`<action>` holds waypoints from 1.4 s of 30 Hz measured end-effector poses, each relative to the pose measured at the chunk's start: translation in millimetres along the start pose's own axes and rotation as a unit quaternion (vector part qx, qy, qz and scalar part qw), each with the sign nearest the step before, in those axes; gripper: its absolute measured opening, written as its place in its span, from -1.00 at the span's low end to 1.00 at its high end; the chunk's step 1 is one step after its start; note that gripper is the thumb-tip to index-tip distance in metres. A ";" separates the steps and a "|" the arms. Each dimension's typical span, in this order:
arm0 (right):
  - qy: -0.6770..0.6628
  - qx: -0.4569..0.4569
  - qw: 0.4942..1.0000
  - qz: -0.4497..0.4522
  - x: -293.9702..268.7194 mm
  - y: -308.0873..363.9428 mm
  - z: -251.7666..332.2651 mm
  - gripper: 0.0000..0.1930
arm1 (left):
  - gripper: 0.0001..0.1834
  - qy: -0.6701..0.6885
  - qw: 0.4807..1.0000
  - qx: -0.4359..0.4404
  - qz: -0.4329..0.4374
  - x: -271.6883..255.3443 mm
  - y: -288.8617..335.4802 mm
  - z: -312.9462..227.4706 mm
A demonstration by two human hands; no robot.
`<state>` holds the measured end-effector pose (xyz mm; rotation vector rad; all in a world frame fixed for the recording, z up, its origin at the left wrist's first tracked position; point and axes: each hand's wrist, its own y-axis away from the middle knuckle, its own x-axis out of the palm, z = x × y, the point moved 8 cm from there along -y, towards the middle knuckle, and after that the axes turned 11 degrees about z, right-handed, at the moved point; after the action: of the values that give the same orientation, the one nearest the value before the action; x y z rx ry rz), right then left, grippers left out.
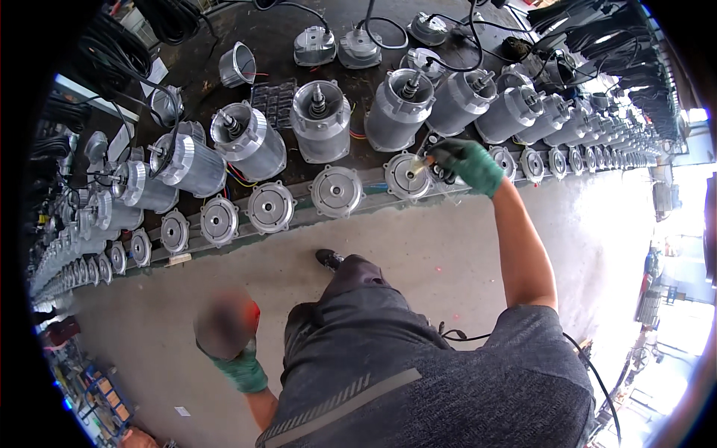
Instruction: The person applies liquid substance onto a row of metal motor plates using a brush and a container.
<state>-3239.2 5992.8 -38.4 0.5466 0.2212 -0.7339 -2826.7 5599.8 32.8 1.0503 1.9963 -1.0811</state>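
Note:
My right hand (470, 166), in a green glove with dark fingers, is closed on what looks like a small brush (421, 163). Its pale tip is at the face of a round metal end cover (407, 177) on the bench's front edge. Down at the left, my left hand (240, 367), gloved in green too, is held out over the floor beside my leg. It is closed around a rounded, dark, blurred thing (224, 325) with a red edge; its kind cannot be made out. Behind the end cover stands an open motor housing (399, 112) with a shaft inside.
Along the dark bench (280, 173) runs a long row of silver motor housings (321, 123), with more end covers (336, 190) in front. Black cable coils (108, 52) hang at the back. Caps with cables (360, 48) lie behind. Concrete floor (418, 254) lies between me and the bench.

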 end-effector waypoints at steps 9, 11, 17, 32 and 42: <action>-0.080 -0.052 0.980 -0.176 -53.2 92.0 -60.1 -0.73 | -0.67 0.166 0.983 -0.025 -0.069 16.5 65.4 3.0; -0.038 0.017 0.986 -0.160 -45.7 89.0 -120.9 -0.73 | -0.69 0.165 0.983 -0.025 -0.082 25.4 75.8 -5.6; -0.279 0.244 0.909 -0.193 33.3 74.5 -195.3 -0.65 | -0.71 0.132 0.987 -0.060 -0.073 36.0 104.6 -49.6; -0.547 0.038 0.828 -0.114 20.2 26.5 -215.3 -0.78 | -0.78 0.088 0.978 -0.155 -0.107 27.2 171.1 -98.9; -0.459 -0.005 0.887 0.048 8.4 58.2 -166.7 -0.68 | -0.79 0.030 0.986 -0.085 -0.141 47.4 129.6 -148.0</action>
<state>-3193.7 6114.3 -158.4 0.1515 -0.6838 -0.8215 -2760.1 5790.0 15.6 0.7361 2.2908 -1.0076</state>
